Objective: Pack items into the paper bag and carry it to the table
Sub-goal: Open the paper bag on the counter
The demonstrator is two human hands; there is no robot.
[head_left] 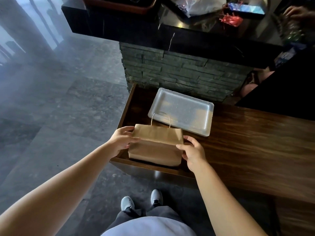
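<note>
A brown paper bag with thin rope handles lies on its side at the near left corner of the dark wooden table. Its top is folded over. My left hand grips the bag's left side, fingers over the folded top edge. My right hand holds the bag's right side, thumb on its face. What is inside the bag is hidden.
A white foam tray lies just behind the bag, against a stone-faced counter. On the black countertop above sit plastic bags and red wrappers. Another person's hand shows at top right. Grey floor extends left.
</note>
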